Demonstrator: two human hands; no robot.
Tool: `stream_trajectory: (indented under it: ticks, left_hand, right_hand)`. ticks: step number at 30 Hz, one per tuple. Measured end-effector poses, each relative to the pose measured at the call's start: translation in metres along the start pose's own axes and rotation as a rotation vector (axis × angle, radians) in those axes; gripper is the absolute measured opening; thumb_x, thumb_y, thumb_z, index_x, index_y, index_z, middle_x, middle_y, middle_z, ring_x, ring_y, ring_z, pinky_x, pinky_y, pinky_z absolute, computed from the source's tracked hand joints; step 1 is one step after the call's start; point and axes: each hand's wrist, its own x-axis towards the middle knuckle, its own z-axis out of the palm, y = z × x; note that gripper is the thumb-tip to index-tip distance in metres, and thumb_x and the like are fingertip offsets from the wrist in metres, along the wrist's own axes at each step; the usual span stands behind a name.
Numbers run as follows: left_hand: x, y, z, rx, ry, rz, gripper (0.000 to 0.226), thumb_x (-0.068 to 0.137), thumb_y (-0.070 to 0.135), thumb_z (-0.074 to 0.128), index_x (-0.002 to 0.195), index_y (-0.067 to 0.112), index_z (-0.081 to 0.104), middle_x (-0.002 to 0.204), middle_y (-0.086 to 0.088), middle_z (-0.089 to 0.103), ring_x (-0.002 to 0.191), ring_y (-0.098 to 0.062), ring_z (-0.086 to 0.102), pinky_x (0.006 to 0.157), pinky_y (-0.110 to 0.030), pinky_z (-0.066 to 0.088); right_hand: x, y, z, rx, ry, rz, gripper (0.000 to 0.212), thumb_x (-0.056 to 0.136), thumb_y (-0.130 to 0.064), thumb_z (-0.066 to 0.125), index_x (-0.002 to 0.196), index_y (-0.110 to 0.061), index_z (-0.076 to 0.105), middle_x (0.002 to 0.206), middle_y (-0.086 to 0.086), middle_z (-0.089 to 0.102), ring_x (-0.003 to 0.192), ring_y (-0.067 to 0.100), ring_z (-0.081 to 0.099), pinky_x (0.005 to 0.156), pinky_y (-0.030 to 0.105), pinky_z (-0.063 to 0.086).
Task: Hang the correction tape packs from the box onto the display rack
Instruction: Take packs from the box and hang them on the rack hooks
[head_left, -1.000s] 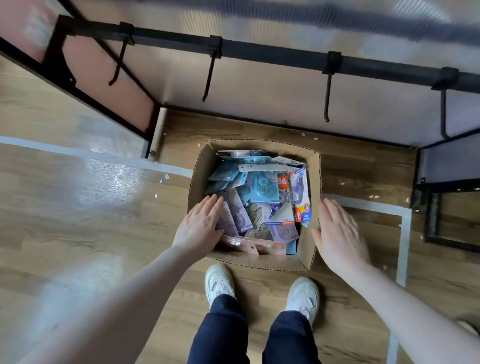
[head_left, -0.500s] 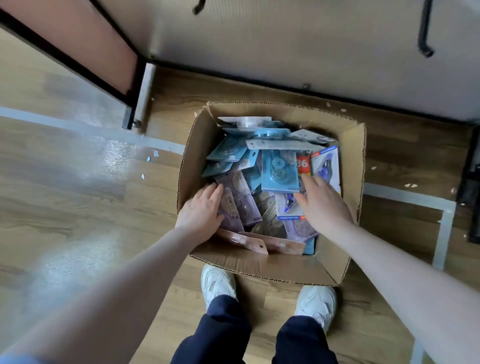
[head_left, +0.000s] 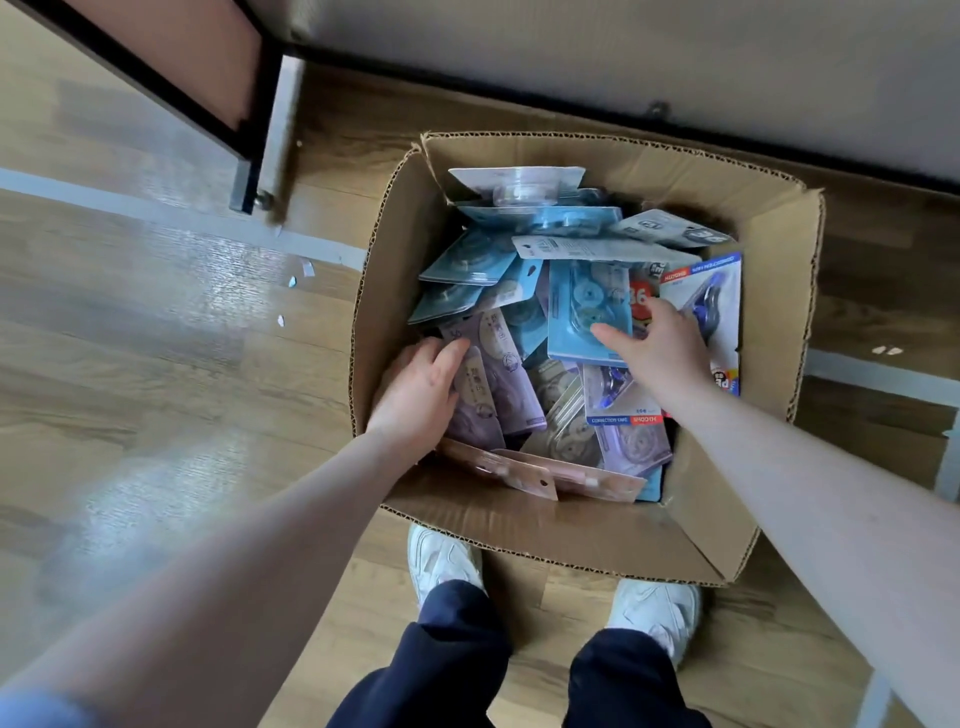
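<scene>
An open cardboard box (head_left: 571, 540) stands on the floor in front of my feet, filled with several correction tape packs in blue, purple, pink and white-red card. My left hand (head_left: 421, 395) is inside the box at its left wall, fingers curled over the edge of a purple pack (head_left: 501, 374). My right hand (head_left: 657, 348) lies on the pile further right. Its thumb is stretched across a blue pack (head_left: 582, 312) and its fingers reach onto the neighbouring white-red pack (head_left: 714, 306). The rack's hooks are out of view.
A grey back panel (head_left: 623, 62) with a black base rail runs along the top. A pink panel in a black frame (head_left: 171, 57) stands at the upper left. My white shoes (head_left: 441, 556) touch the box's near side. Paper scraps (head_left: 306, 270) lie on the wooden floor.
The view dropped and closed in on the box, losing the hooks. My right hand went from outside the box onto the packs. My left hand's fingers curled onto the purple pack.
</scene>
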Motion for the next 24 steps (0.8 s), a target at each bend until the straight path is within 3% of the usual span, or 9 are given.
stream_trajectory:
  ticks: [7, 13, 17, 21, 24]
  left_hand:
    - [0.001, 0.002, -0.006, -0.018, 0.012, 0.012, 0.027, 0.090, 0.029, 0.058, 0.113, 0.016, 0.063, 0.105, -0.010, 0.054, 0.102, -0.030, 0.044, 0.083, -0.035, 0.037]
    - [0.003, -0.002, -0.014, -0.086, -0.056, 0.105, 0.029, 0.083, 0.037, 0.064, 0.093, 0.012, 0.072, 0.091, -0.007, 0.058, 0.093, -0.025, 0.050, 0.072, -0.025, 0.029]
    - [0.001, -0.002, -0.014, -0.088, -0.045, 0.115, 0.027, 0.084, 0.037, 0.064, 0.093, 0.013, 0.072, 0.090, -0.006, 0.057, 0.093, -0.024, 0.050, 0.068, -0.021, 0.023]
    - [-0.001, -0.002, -0.013, -0.100, -0.042, 0.120, 0.027, 0.084, 0.037, 0.063, 0.093, 0.013, 0.072, 0.091, -0.006, 0.057, 0.093, -0.023, 0.049, 0.069, -0.022, 0.026]
    - [-0.003, -0.003, -0.014, -0.089, -0.055, 0.118, 0.026, 0.085, 0.037, 0.062, 0.092, 0.013, 0.071, 0.093, -0.006, 0.058, 0.094, -0.023, 0.049, 0.073, -0.026, 0.032]
  right_hand:
    - [0.007, -0.002, 0.001, 0.090, -0.001, 0.018, 0.086, 0.066, -0.053, 0.076, 0.135, -0.015, 0.040, 0.133, 0.012, 0.045, 0.119, 0.027, 0.047, 0.098, 0.041, 0.042]
    - [0.009, -0.006, 0.008, 0.057, 0.033, 0.037, 0.082, 0.066, -0.062, 0.070, 0.129, -0.015, 0.047, 0.128, 0.012, 0.047, 0.115, 0.031, 0.049, 0.095, 0.044, 0.044]
    - [0.010, -0.011, 0.013, -0.044, 0.035, 0.065, 0.086, 0.066, -0.071, 0.065, 0.122, -0.007, 0.052, 0.123, 0.014, 0.044, 0.110, 0.032, 0.050, 0.088, 0.039, 0.045]
    - [0.015, -0.018, 0.012, -0.036, 0.001, 0.148, 0.091, 0.062, -0.066, 0.072, 0.126, -0.006, 0.047, 0.126, 0.014, 0.044, 0.113, 0.032, 0.051, 0.091, 0.038, 0.044]
    - [0.010, -0.017, 0.010, 0.021, 0.018, 0.162, 0.076, 0.065, -0.055, 0.077, 0.115, -0.004, 0.054, 0.114, 0.013, 0.055, 0.099, 0.032, 0.056, 0.073, 0.033, 0.044]
